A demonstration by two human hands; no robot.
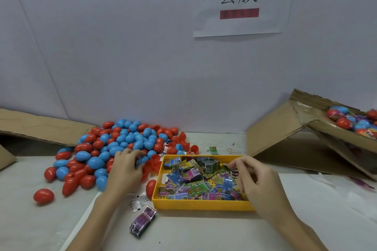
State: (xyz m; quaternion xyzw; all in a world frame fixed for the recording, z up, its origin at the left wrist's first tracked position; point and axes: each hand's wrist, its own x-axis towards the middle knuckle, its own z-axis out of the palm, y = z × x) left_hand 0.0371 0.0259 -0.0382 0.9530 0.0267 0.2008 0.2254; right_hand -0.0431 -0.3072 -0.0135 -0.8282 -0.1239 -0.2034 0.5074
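Observation:
A heap of red and blue plastic eggs covers the table's left half. My left hand lies on the heap's right edge, fingers curled round a blue egg. A yellow tray holds several small colourful printed film sleeves. My right hand hovers over the tray's right side, thumb and forefinger pinching one sleeve near the far right corner.
A bundle of purple sleeves lies in front of the tray, with scraps beside it. A tipped cardboard box at the right holds wrapped eggs. Flattened cardboard lies at the left. A white wall with a paper sign stands behind.

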